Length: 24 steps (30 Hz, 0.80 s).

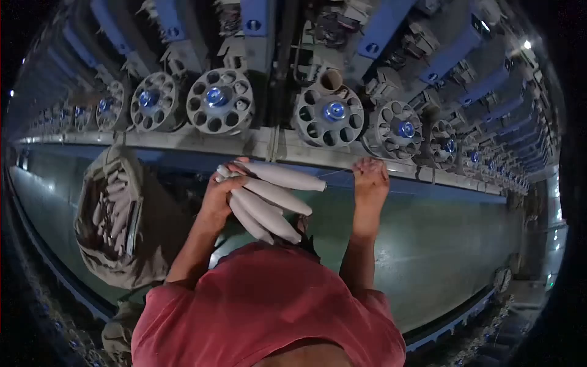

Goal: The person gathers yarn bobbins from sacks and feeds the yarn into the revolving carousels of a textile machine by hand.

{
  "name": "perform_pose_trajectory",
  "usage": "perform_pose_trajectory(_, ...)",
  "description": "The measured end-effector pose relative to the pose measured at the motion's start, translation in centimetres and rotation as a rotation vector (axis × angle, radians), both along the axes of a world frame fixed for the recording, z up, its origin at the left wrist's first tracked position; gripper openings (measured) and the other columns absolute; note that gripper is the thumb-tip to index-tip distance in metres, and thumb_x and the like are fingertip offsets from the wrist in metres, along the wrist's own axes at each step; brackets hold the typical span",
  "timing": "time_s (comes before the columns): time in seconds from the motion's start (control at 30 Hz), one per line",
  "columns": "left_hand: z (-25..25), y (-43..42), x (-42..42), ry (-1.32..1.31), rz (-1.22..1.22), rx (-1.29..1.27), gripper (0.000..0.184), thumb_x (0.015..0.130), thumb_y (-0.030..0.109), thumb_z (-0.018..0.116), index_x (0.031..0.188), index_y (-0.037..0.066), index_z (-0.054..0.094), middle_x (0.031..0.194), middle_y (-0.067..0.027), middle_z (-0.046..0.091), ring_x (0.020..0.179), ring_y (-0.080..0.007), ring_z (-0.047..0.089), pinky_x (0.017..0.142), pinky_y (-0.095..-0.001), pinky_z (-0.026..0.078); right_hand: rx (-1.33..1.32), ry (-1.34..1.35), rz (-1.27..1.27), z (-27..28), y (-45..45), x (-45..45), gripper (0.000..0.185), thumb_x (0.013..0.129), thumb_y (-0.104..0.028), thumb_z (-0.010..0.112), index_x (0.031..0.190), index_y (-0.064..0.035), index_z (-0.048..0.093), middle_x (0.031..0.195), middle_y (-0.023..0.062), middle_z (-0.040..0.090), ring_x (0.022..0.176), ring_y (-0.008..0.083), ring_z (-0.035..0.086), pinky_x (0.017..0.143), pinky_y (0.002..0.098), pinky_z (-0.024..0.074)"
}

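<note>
My left hand (219, 194) is wrapped round the ends of several pale yarn bobbins (278, 197). They fan out to the right in front of my chest, with the top one pointing towards my other hand. My right hand (371, 174) is raised beside the machine's rail, fingers curled in and closed. A thin strand of yarn (340, 174) runs from the tip of the top bobbin to these fingers. Just beyond it stands a round magazine (330, 116) with a ring of pockets and a blue hub; a brown tube (331, 80) sits at its back.
To my left a large cloth bag (147, 244) stands open, holding many bobbins (116, 205). More round magazines (220, 101) line the machine on both sides, behind a pale rail (257, 147). Green floor (428, 244) lies beneath me, and another machine row runs behind.
</note>
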<state>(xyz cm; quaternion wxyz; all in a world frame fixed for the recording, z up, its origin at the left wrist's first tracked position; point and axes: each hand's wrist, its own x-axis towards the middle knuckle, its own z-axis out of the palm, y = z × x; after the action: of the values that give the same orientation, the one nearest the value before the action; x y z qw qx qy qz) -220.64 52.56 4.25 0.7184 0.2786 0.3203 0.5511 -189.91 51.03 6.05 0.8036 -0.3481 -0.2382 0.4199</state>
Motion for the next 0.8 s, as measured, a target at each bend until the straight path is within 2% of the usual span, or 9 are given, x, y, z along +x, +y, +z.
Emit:
perform_pose_trajectory(0.1, -0.3, 3.4, 8.1, 0.077, -0.001, -0.166, 0.017, 0.073, -0.004, 0.06, 0.087, 0.005, 0.059, 0.106, -0.0113, 0.059, 0.096, -0.0235, 0.059, 0.085, -0.0374, 0.049, 0.152, 0.509, 0.01, 4.3, 0.3, 5.1, 0.021, 0.096, -0.021, 0.05, 0.086, -0.003, 0.053, 0.075, 0.0077, 0.051, 0.044, 0.0107, 0.035, 0.042, 0.0223, 0.0286)
perform_pose_trajectory(0.17, 1.3, 4.8, 12.7, 0.018, 0.054, -0.23, 0.023, 0.075, -0.002, 0.061, 0.096, 0.005, 0.058, 0.098, -0.0105, 0.062, 0.091, -0.0244, 0.062, 0.082, -0.038, 0.052, 0.173, 0.089, 0.636, 5.1, -1.2, 8.8, 0.021, 0.096, -0.02, 0.05, 0.086, -0.0022, 0.055, 0.073, 0.0087, 0.05, 0.044, 0.0093, 0.037, 0.041, 0.0222, 0.0297)
perform_pose_trajectory(0.3, 0.8, 8.4, 17.8, 0.007, 0.184, -0.308, 0.028, 0.075, -0.003, 0.063, 0.102, 0.006, 0.058, 0.096, -0.011, 0.062, 0.09, -0.0258, 0.063, 0.08, -0.0414, 0.053, -0.359, -0.587, 0.383, -2.2, 2.8, 13.3, 0.017, 0.094, -0.014, 0.05, 0.082, -0.0026, 0.055, 0.072, 0.0021, 0.051, 0.046, 0.005, 0.039, 0.044, 0.0221, 0.0272)
perform_pose_trajectory(0.33, -0.2, 9.6, 19.0, 0.03, 0.245, -0.353, 0.029, 0.075, -0.003, 0.064, 0.102, 0.006, 0.058, 0.096, -0.0108, 0.062, 0.089, -0.0259, 0.063, 0.078, -0.0425, 0.054, -0.529, -0.625, 0.357, -3.9, 4.9, 14.3, 0.014, 0.091, -0.011, 0.053, 0.081, -0.0011, 0.055, 0.068, 0.0044, 0.053, 0.047, 0.0136, 0.044, 0.048, 0.0254, 0.0332)
perform_pose_trajectory(0.4, -0.8, 11.7, 21.8, 0.032, 0.224, -0.301, 0.031, 0.072, -0.004, 0.068, 0.101, 0.004, 0.059, 0.095, -0.0094, 0.063, 0.085, -0.0241, 0.063, 0.07, -0.0421, 0.053, -0.188, -1.138, -0.112, -8.4, 10.0, 14.7, 0.01, 0.087, -0.009, 0.056, 0.082, -0.0002, 0.057, 0.071, 0.0142, 0.057, 0.059, 0.0273, 0.057, 0.055, 0.0352, 0.0431)
perform_pose_trajectory(0.57, -1.5, 14.7, 28.0, 0.333, 0.056, 0.088, 0.033, 0.064, -0.007, 0.073, 0.093, 0.002, 0.062, 0.094, -0.0057, 0.064, 0.084, -0.0175, 0.061, 0.074, -0.0313, 0.05, -0.665, -1.716, 0.179, -10.4, 16.5, 16.7, 0.01, 0.078, -0.012, 0.061, 0.082, -0.0034, 0.056, 0.089, 0.0215, 0.064, 0.082, 0.0397, 0.062, 0.065, 0.0484, 0.0494)
perform_pose_trajectory(0.67, 0.9, 14.9, 26.2, 0.537, -0.093, 0.475, 0.031, 0.061, -0.005, 0.076, 0.086, 0.003, 0.062, 0.097, -0.006, 0.06, 0.093, -0.0167, 0.059, 0.082, -0.0309, 0.047, -0.826, -1.897, 0.204, -14.4, 15.7, 20.8, 0.021, 0.075, -0.014, 0.061, 0.09, 0.0005, 0.061, 0.084, 0.0224, 0.064, 0.08, 0.0343, 0.065, 0.066, 0.0461, 0.052)
perform_pose_trajectory(0.73, 2.1, 14.6, 23.1, 0.432, -0.204, 0.503, 0.026, 0.06, -0.008, 0.072, 0.079, 0.004, 0.06, 0.093, -0.0085, 0.056, 0.106, -0.0307, 0.056, 0.094, -0.0444, 0.042, -0.671, -1.963, 0.082, -17.5, 13.6, 23.4, 0.027, 0.078, -0.025, 0.064, 0.087, 0.0002, 0.061, 0.073, 0.0158, 0.063, 0.067, 0.0334, 0.065, 0.059, 0.047, 0.0504)
perform_pose_trajectory(0.8, 2.1, 13.7, 20.0, 0.325, -0.204, 0.418, 0.023, 0.058, -0.002, 0.071, 0.076, 0.005, 0.06, 0.088, -0.0073, 0.053, 0.107, -0.0346, 0.055, 0.097, -0.051, 0.038, -0.647, -1.176, 1.111, -14.4, 13.1, 24.2, 0.042, 0.079, -0.043, 0.067, 0.084, -0.001, 0.061, 0.065, 0.009, 0.058, 0.057, 0.0276, 0.059, 0.051, 0.041, 0.0468)
